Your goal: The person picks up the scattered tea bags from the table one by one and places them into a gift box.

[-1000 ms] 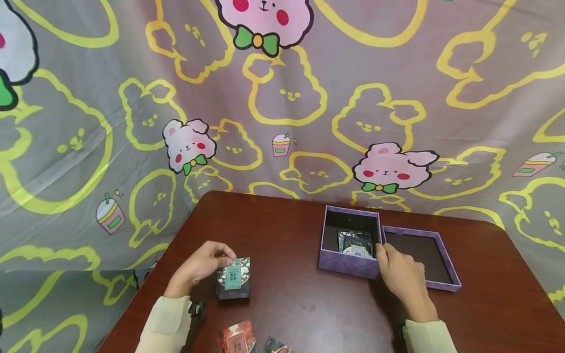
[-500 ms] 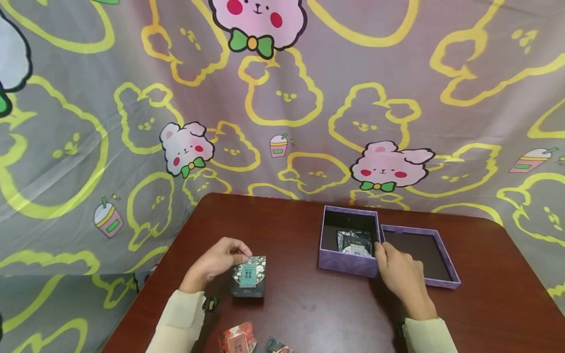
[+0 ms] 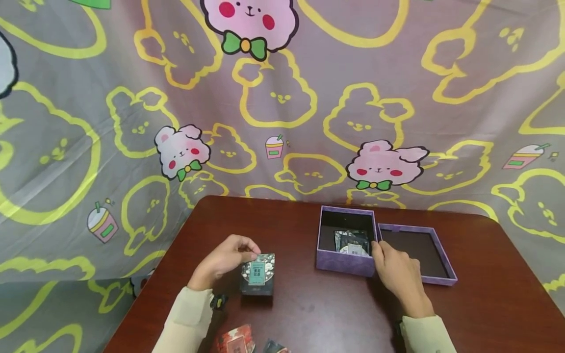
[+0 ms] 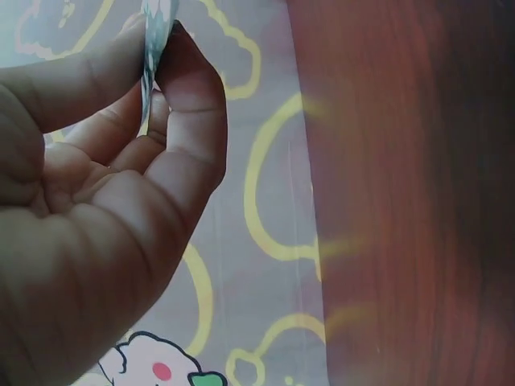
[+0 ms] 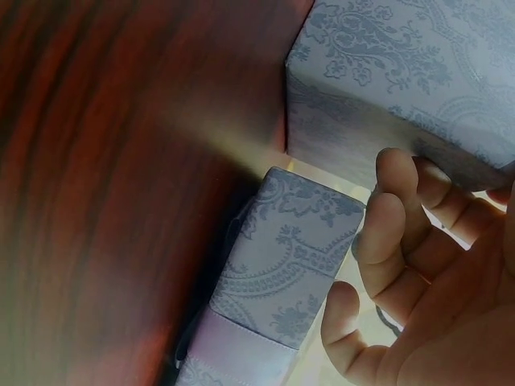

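My left hand [image 3: 227, 261] pinches the top edge of a dark sachet [image 3: 258, 277] with a green label and a white flower pattern, between thumb and index finger. In the left wrist view the same sachet [image 4: 158, 40] shows edge-on between the fingertips. My right hand [image 3: 398, 274] holds the front right corner of an open purple box [image 3: 344, 262]. Several dark sachets [image 3: 353, 241] lie inside that box. From the right wrist, the patterned box wall [image 5: 378, 48] stands just above my curled fingers; the thumb's contact is mostly out of frame.
A shallow purple lid [image 3: 434, 252] lies inside-up against the box's right side. Nearer me, a red sachet [image 3: 237, 339] and a partly cut-off dark packet [image 3: 275, 347] rest on the brown table [image 3: 318, 314]. A patterned curtain [image 3: 304, 108] hangs behind the table.
My left hand has carried the green-labelled sachet rightward over the table, toward the box. The right hand stays at the box corner. The head view has shifted slightly.
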`<state>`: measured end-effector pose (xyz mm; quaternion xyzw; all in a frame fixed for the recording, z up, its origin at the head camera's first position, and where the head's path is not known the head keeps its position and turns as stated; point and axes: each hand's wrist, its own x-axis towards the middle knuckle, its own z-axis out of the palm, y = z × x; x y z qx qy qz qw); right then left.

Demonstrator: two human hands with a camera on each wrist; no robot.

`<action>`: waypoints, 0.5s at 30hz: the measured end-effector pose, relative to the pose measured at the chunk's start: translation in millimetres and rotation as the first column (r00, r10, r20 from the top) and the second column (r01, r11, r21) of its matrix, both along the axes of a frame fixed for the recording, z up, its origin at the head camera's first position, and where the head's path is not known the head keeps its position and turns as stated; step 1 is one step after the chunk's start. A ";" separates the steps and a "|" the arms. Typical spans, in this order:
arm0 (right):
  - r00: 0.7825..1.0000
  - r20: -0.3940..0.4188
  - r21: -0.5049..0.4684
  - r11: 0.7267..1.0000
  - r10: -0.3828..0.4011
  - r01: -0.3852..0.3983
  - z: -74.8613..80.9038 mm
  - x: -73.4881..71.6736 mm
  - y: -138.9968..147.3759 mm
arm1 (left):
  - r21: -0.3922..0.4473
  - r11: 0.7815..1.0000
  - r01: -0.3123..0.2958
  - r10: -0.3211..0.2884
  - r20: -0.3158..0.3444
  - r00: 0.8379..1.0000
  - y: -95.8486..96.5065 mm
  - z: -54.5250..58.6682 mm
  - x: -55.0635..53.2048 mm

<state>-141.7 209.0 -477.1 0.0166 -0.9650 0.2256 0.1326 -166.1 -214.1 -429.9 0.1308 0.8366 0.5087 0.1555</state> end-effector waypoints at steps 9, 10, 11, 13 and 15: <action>1.000 0.016 -0.002 1.000 -0.005 0.005 1.3 -0.6 0.4 | -0.004 1.000 -0.005 0.005 -0.005 1.000 17.8 9.0 -9.7; 1.000 0.016 -0.002 1.000 -0.005 0.005 1.2 -0.3 0.4 | -0.001 1.000 -0.005 0.005 -0.009 1.000 19.9 9.7 -10.6; 1.000 0.014 -0.001 1.000 -0.005 0.005 1.2 -0.2 0.4 | 0.002 1.000 -0.003 0.003 -0.011 1.000 21.9 10.1 -11.5; 1.000 0.007 0.001 1.000 -0.005 0.005 1.3 -0.4 0.5 | 0.007 1.000 0.007 -0.007 -0.020 1.000 26.5 11.0 -13.0; 1.000 0.004 0.001 1.000 -0.005 0.005 1.5 -0.5 0.5 | 0.017 1.000 0.018 -0.017 -0.019 1.000 31.2 11.4 -14.2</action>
